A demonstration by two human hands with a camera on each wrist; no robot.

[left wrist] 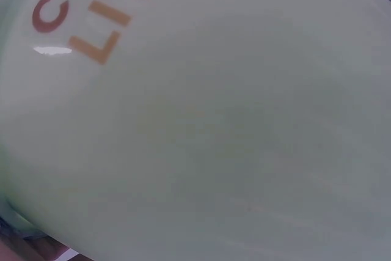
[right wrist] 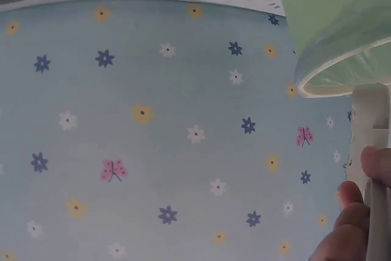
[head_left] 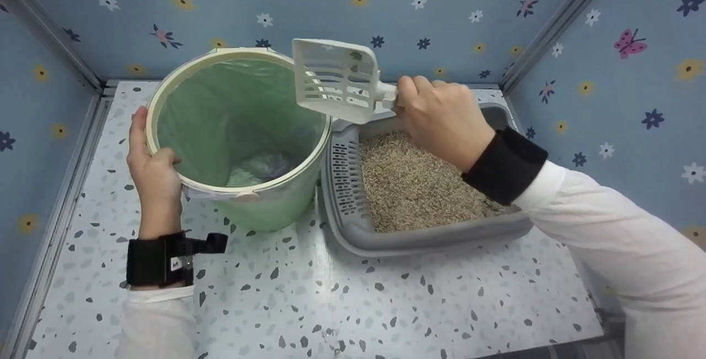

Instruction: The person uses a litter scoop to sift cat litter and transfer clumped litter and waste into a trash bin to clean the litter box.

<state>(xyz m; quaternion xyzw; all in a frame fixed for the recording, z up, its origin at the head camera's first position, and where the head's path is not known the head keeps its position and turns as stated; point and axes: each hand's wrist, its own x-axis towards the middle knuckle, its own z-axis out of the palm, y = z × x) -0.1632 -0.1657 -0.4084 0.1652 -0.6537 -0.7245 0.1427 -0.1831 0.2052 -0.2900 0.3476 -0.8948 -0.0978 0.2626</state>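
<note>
Currently, the white slotted scoop (head_left: pixel 346 87) is up in the air, its basket tilted above the right side of the bin's rim and partly over the bin's mouth, well clear of the litter (head_left: pixel 419 182). A small dark bit (head_left: pixel 357 57) appears to cling to its upper part. The right hand (head_left: pixel 444 116) holds the handle, fingers curled round it and pressed together.

Beneath and to the left is the green bin (head_left: pixel 270 210), lined with a clear bag (head_left: pixel 193 111); crumpled film lies at its bottom. The left hand (head_left: pixel 154 174) grips the bin's left side, fingers lying along the outside and thumb over the rim; the left wrist view shows mostly the bin's lettered wall, so the hidden fingers cannot be told.

As far as one can judge, lifting this scoop out of the litter is done, while emptying it looks nearly done or unfinished. Right of the bin, the grey tray (head_left: pixel 413 242) holds a broad bed of litter, with a darker patch (head_left: pixel 496 204) near the right wrist, perhaps work left over.

Around everything lie the speckled tabletop (head_left: pixel 309 304) and the flowered wall panels (head_left: pixel 331 17).
</note>
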